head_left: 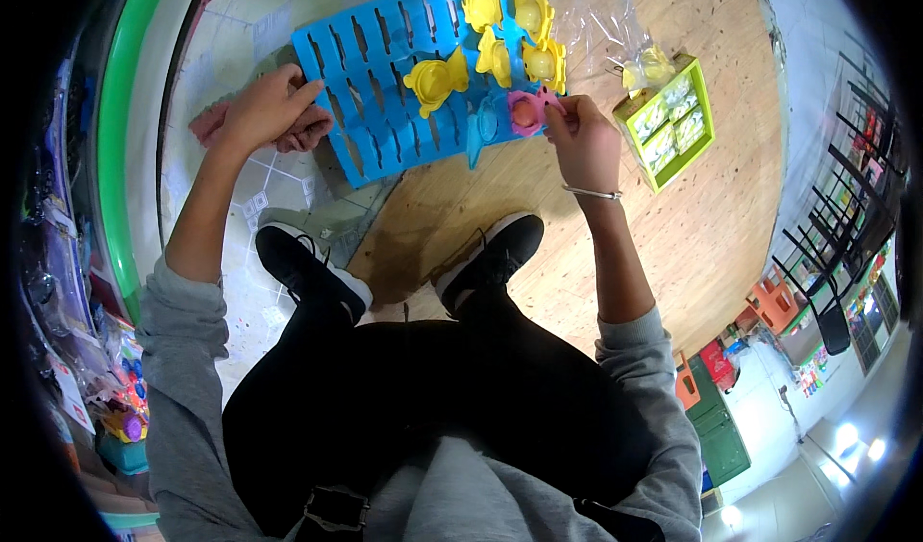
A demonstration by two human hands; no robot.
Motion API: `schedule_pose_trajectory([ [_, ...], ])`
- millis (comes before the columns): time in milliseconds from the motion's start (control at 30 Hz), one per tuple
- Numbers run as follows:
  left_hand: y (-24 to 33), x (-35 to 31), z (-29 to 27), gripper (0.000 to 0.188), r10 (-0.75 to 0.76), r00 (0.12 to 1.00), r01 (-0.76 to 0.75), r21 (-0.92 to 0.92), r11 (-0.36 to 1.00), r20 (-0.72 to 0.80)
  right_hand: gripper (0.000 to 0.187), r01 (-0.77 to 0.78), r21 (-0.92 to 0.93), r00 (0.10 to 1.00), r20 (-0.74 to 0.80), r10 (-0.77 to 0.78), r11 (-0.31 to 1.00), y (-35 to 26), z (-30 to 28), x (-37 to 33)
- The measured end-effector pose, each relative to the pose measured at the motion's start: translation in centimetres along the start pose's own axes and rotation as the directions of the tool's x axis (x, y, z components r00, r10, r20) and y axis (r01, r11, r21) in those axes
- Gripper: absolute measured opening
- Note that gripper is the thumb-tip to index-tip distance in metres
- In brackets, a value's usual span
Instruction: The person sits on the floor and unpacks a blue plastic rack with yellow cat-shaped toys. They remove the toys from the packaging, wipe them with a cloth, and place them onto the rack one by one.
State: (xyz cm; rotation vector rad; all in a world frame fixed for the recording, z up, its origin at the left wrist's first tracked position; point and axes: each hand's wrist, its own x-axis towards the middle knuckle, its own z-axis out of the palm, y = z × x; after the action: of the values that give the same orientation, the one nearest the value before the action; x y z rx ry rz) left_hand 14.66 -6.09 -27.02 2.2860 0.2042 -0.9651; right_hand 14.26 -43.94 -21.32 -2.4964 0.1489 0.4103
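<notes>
- Head view, looking straight down: I see both forearms in grey sleeves reaching out over my black shoes (317, 273).
- Left hand (264, 110) rests on the left edge of a blue slotted rack (385, 110); fingers curled loosely, fingertips touching the rack's edge, a pink cloth (303, 134) under the palm. Whether it grips the cloth, I cannot tell.
- Right hand (582, 138), silver bangle at the wrist, pinches a pink toy (529, 111) between thumb and fingers at the rack's right edge.
- Pink toy sits just beside a blue toy (486, 124) and below a cluster of yellow toys (510, 33) lying on the rack.
- Rack lies across tiled floor on the left and a wooden board (692, 215) on the right.
- Green box (668, 119) stands on the board just right of my right hand, clear plastic bag (601, 13) behind it.
</notes>
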Motion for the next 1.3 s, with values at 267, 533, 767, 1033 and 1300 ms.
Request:
schedule_pose_trajectory([
  [267, 0.5, -0.2, -0.1, 0.048, -0.045, 0.998, 0.048, -0.106, 0.993, 0.037, 0.020, -0.156, 0.234, 0.981, 0.150, 0.123, 0.960, 2.5, -0.7, -0.7],
  [533, 0.2, -0.7, 0.0, 0.042, -0.103, 0.992, 0.118, -0.238, 0.964, 0.077, 0.020, -0.481, 0.735, 0.859, 0.283, 0.427, 0.478, -1.5, -4.2, -3.5],
  [767, 0.1, -0.8, 0.1, 0.039, -0.052, 0.997, 0.064, -0.232, 0.971, 0.055, 0.018, -0.407, 0.807, 0.893, 0.253, 0.372, 0.428, -3.5, -5.0, -4.3],
  [1033, 0.0, -0.9, 0.9, 0.047, -0.031, 0.999, 0.035, -0.116, 0.993, 0.041, 0.013, -0.160, 0.495, 0.977, -0.046, 0.210, 0.854, 0.1, -2.5, -3.4],
  [1300, 0.2, -1.0, 1.3, 0.048, -0.049, 0.997, 0.056, -0.121, 0.991, 0.058, 0.015, -0.136, 0.276, 0.973, -0.145, 0.181, 0.951, 1.0, -0.3, -2.1],
])
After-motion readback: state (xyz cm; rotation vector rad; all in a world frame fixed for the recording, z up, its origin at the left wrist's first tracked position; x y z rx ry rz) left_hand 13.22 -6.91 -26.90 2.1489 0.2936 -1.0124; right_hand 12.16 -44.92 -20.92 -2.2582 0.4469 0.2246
